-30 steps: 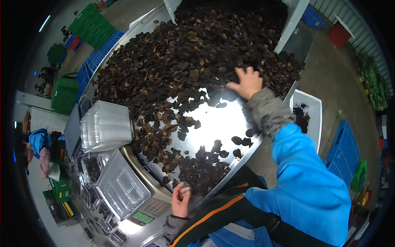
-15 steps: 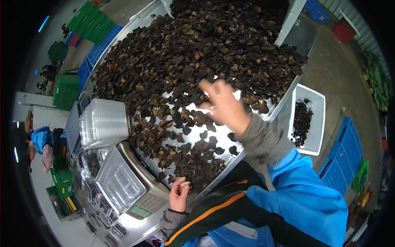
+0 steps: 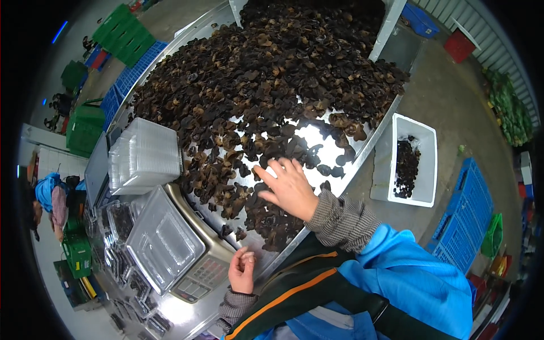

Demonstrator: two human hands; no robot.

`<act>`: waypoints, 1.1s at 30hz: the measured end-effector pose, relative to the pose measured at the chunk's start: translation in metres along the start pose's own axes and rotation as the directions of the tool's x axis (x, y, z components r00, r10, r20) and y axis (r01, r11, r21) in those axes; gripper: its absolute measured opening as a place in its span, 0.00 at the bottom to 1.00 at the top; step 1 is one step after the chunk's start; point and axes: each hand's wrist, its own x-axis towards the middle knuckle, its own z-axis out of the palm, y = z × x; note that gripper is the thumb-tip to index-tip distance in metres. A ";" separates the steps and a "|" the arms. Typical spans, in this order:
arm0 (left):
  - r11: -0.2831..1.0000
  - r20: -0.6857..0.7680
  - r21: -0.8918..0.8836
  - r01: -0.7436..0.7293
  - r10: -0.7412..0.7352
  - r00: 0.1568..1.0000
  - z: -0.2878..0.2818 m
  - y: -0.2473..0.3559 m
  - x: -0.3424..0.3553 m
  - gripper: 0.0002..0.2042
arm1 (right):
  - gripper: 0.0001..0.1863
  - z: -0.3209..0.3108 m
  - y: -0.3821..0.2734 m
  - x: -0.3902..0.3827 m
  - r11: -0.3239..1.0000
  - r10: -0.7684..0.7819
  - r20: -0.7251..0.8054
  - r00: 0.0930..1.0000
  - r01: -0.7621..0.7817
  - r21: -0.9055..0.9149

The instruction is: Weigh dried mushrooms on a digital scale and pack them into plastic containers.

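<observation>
Beside the scale point(image 3: 211, 262), the left hand point(image 3: 242, 275) hangs half-curled, grip unclear — rightward, the wide-spread right hand point(image 3: 289, 190) likely rakes dark fungus point(image 3: 276, 231); gathering calls for curling inward.

Metal tbl point(image 3: 313, 135) w/ heaped dk fungus pcs point(image 3: 272, 79), scale point(image 3: 211, 271) & clear boxes point(image 3: 141, 294).

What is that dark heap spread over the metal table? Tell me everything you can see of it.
The dark heap is loose, thin, curled pieces, black to brown, that look like wood-ear fungus. It is thickest at the far end of the metal table, around two pale uprights, and thins toward the person, where shiny metal shows through gaps. A cluster lies by the near edge. The right hand, fingers spread, is over the near pieces; whether it touches them is unclear.
</observation>
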 end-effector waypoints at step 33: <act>0.599 0.210 0.638 -0.483 0.468 0.858 -0.003 -0.025 -0.015 0.10 | 0.11 0.023 0.017 -0.095 0.957 0.290 -0.133 0.948 -0.285 0.058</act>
